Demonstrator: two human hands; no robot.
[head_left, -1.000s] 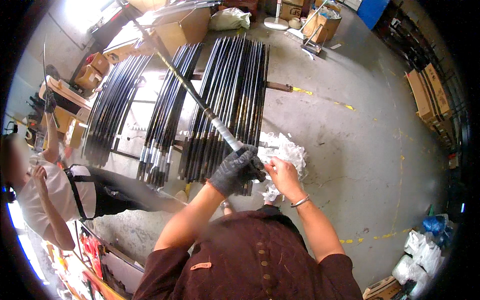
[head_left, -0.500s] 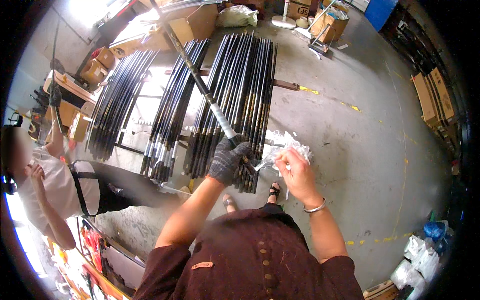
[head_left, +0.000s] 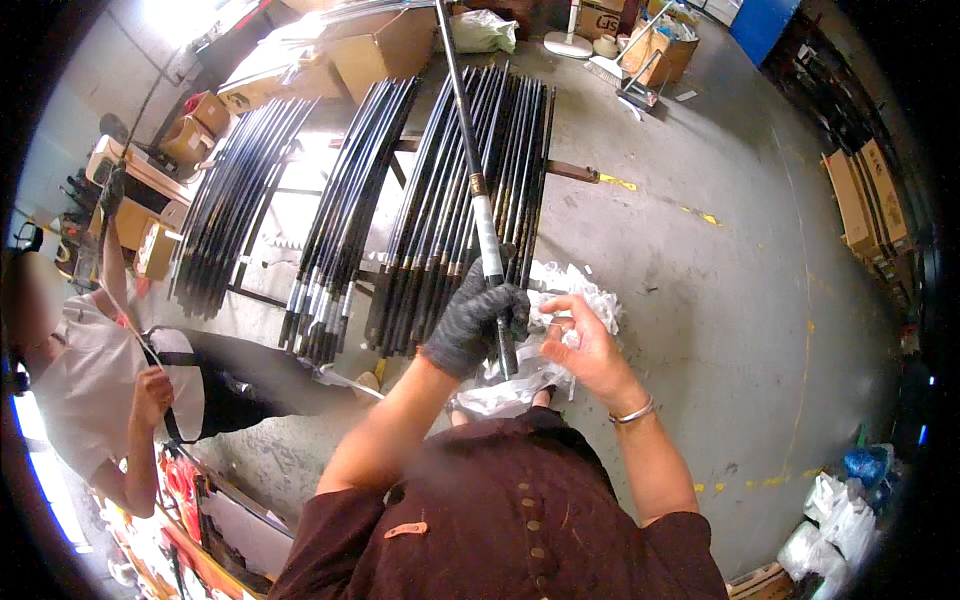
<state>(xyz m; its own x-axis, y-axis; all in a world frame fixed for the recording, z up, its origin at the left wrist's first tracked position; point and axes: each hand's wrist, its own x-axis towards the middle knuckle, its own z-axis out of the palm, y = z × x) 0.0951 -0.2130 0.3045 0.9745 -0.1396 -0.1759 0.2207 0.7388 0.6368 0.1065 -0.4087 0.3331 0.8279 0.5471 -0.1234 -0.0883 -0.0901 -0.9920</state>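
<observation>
In a dark knitted glove, my left hand (head_left: pixel 475 320) is closed around the lower part of a long black pole (head_left: pixel 463 110). A whitish band (head_left: pixel 486 228) covers the pole just above the glove, and its butt end points down toward my body. My bare right hand (head_left: pixel 592 352), a bangle on its wrist, is beside that end, fingers curved and apart, with nothing evident in them. Crumpled white plastic film (head_left: pixel 500 398) shows below the pole's end, and more of it lies in a pile (head_left: pixel 595 290) behind my right hand.
Several black poles (head_left: pixel 450 200) lie in rows on a low rack (head_left: pixel 572 171) ahead. At left a co-worker (head_left: pixel 120 370) holds up another pole. Cardboard boxes (head_left: pixel 385 50) and a broom (head_left: pixel 605 70) stand at the back; plastic bags (head_left: pixel 825 520) lie at right.
The pole has swung to a steeper angle, its far end moving right. My right hand's pinch at the plastic film has loosened. The co-worker's lower hand has moved down, away from the head.
</observation>
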